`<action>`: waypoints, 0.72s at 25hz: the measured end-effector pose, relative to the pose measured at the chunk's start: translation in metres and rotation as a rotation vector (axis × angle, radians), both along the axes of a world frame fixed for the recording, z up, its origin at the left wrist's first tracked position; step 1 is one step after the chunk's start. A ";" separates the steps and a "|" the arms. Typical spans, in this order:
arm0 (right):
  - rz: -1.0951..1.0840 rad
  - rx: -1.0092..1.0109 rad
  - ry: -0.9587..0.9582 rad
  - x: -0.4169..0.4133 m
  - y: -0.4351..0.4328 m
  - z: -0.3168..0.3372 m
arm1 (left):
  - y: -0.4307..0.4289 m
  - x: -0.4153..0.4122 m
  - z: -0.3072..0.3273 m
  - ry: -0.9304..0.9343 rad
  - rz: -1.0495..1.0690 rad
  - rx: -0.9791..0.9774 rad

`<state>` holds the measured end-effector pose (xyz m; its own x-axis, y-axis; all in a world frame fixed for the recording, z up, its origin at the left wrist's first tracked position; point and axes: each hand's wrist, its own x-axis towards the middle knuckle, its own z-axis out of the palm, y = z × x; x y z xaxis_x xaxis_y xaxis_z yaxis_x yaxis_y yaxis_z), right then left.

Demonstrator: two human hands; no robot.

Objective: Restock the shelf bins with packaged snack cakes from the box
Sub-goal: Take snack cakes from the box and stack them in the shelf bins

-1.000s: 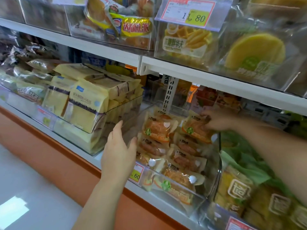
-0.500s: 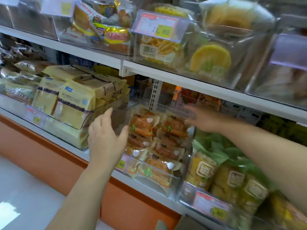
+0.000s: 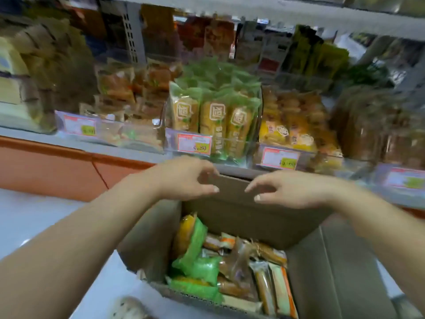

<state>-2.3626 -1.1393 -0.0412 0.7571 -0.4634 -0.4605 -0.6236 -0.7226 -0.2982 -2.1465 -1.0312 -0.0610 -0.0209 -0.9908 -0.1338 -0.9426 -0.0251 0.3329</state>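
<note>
Cardboard box (image 3: 253,217) stands open at lower centre, its near edge cut off by the frame. Motion blur smears the shelf (image 3: 138,150) across the upper half. The clear bins (image 3: 260,107) at far left and right are hard to make out, and the price tags (image 3: 194,143) are mostly blurred. Pale floor (image 3: 27,222) lies at left, beside an orange base panel (image 3: 57,171). Snack cakes (image 3: 202,256) in green and orange wrappers lie in the box, well below both hands. Left hand (image 3: 184,178) and right hand (image 3: 294,189) hover over its far edge, fingers loosely curled, holding nothing.
</note>
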 end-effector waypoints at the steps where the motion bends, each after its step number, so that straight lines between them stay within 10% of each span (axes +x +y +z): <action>1: -0.005 0.010 0.129 -0.013 -0.006 -0.031 | -0.007 -0.019 -0.030 -0.020 -0.054 0.124; 6: -0.347 0.210 0.317 -0.064 -0.025 -0.177 | -0.004 -0.083 -0.163 -0.079 -0.061 0.431; 18: -1.339 0.414 0.085 -0.112 0.035 -0.345 | -0.018 -0.144 -0.293 0.304 0.329 0.395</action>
<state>-2.4748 -1.1041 -0.3865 -0.1818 -0.6229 -0.7609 -0.7869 0.5562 -0.2672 -2.2910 -1.0490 -0.3541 0.1839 -0.8281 -0.5296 -0.7281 -0.4767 0.4925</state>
